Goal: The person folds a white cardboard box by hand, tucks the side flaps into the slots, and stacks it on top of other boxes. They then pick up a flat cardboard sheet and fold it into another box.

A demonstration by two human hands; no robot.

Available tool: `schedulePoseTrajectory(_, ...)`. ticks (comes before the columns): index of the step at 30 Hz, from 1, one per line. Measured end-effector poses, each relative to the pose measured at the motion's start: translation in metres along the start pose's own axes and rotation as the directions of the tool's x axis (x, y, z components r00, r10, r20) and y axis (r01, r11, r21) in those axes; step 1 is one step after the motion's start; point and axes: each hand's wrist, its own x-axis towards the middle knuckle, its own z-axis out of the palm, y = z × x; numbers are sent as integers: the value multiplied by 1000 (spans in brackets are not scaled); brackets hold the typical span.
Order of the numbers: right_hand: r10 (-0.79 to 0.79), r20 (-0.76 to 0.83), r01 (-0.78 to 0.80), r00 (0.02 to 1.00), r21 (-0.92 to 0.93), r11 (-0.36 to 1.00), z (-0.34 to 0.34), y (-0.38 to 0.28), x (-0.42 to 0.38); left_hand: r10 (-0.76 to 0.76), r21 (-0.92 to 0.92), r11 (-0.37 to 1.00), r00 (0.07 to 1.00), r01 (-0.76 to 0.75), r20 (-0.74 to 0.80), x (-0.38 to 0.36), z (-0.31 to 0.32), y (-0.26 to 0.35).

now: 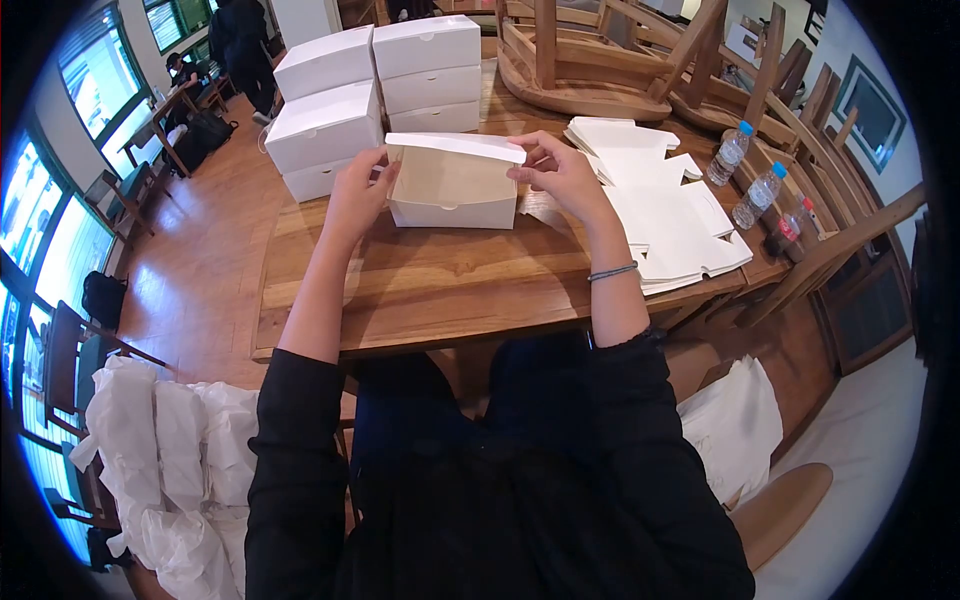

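Observation:
A white cardboard box (455, 213) stands on the wooden table in front of me. Its lid (455, 147) is partly raised, so the interior shows beneath it. At the box's left upper corner, my left hand (363, 187) is closed, thumb and fingers on the edge of the lid. My right hand (553, 172) pinches the lid's right end, fingers curled over the corner. Just behind the box rise stacks of closed white boxes (325, 125). To the right of my right hand lies a pile of flat, unfolded box blanks (675, 225).
Water bottles with blue caps (757, 196) and a red-capped bottle (785, 232) stand right of the blanks on the wooden table (450, 290). Upturned wooden chairs (590, 70) rest at the back. White plastic-wrapped bundles (180, 440) lie at lower left. Other people are in the background.

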Motion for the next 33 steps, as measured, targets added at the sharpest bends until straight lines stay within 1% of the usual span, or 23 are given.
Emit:
schedulePoseTrajectory(2,23,8,-23,1000,24,999,0,1,1,8,-34,999,1000,-8,6,1,1,1)
schedulePoseTrajectory(5,42,21,-43,999,35,998,1,-1,0,-116,-100,988,993,118,27,-8,-6,41)
schedulePoseTrajectory(8,45,32,-47,998,51,998,1,-2,-1,-62,-87,994,998,63,7,-9,-7,43)
schedulePoseTrajectory(11,41,17,-43,999,109,993,2,-7,-3,36,-115,993,999,-36,-3,-10,-6,43)
schedulePoseTrajectory(12,41,8,-42,999,134,990,2,-9,-4,28,-96,995,999,-25,26,-10,-8,43)
schedulePoseTrajectory(14,16,-7,-15,1000,127,992,3,-3,-1,10,-57,998,997,-5,82,-9,-12,42)
schedulePoseTrajectory(15,3,-14,-1,1000,124,992,3,-3,-1,11,-90,996,997,-3,80,-9,-12,40)
schedulePoseTrajectory(17,31,13,-32,999,154,988,4,-2,-1,13,-157,988,997,-1,75,-8,-9,32)
schedulePoseTrajectory(18,44,26,-48,999,169,984,4,-3,-1,15,-165,986,997,-2,78,-7,-9,31)
schedulePoseTrajectory(21,26,39,-32,999,158,987,4,-4,-2,23,-192,981,997,-7,80,-5,-9,26)
schedulePoseTrajectory(23,-37,48,34,998,77,996,2,-2,-1,27,-211,977,997,-11,74,-4,-9,25)
schedulePoseTrajectory(24,-69,55,67,996,37,997,2,-3,-1,20,-190,982,997,-7,70,-5,-10,29)
schedulePoseTrajectory(27,-5,77,-2,997,87,996,0,-6,-2,-4,-131,991,998,12,62,-9,-13,40)
schedulePoseTrajectory(29,-1,86,-8,996,95,995,0,-6,-2,-24,-97,995,998,30,62,-10,-16,47)
schedulePoseTrajectory(32,11,102,-24,995,133,991,1,-2,0,-9,-77,997,998,14,64,-7,-15,42)
schedulePoseTrajectory(33,16,108,-32,994,149,988,1,-2,0,24,-88,996,998,-18,64,-7,-13,38)
